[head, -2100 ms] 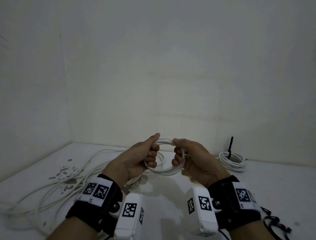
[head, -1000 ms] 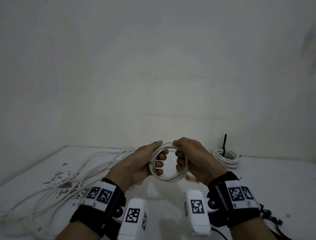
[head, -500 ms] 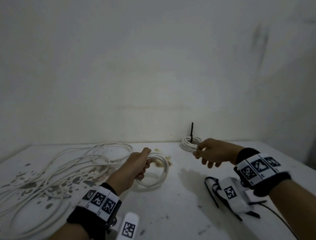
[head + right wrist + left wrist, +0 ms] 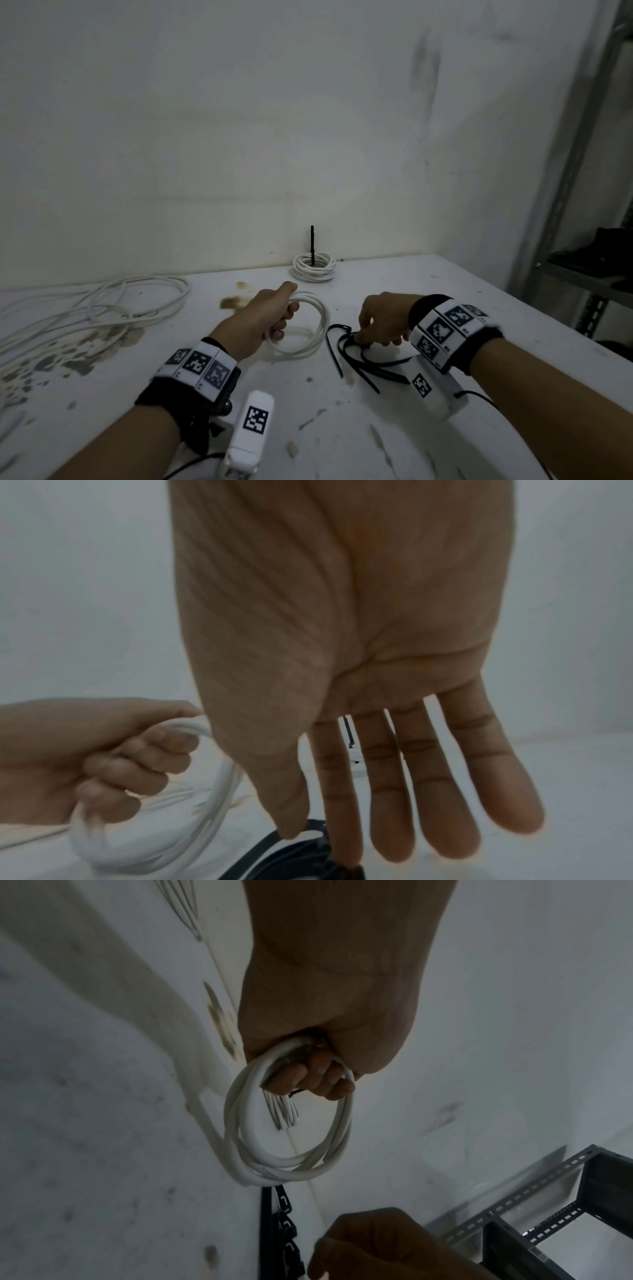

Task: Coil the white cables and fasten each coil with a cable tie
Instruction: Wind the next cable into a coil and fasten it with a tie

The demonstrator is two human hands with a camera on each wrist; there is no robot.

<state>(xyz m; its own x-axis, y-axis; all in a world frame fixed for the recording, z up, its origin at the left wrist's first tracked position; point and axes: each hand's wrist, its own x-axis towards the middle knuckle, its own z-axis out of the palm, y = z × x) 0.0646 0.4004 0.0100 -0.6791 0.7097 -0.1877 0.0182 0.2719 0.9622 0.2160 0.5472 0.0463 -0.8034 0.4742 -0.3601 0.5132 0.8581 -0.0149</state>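
The left hand (image 4: 263,317) has its fingers (image 4: 310,1079) curled round one side of a white cable coil (image 4: 305,330), gripping it at frame centre; the coil's far side touches the desk (image 4: 342,428). How many turns sit inside the fist is hidden. The right hand (image 4: 380,320) reaches down with straight, slightly spread fingers (image 4: 394,791), index tip and thumb on a bunch of black cable ties (image 4: 363,359) just right of the coil; whether they already pinch one is hard to tell. A tied coil (image 4: 314,267) lies near the back wall, a black tie end standing up from it. Loose white cables (image 4: 102,308) sprawl at left, cut off by the frame edge. The desk's right edge runs close by a metal shelf (image 4: 582,274).
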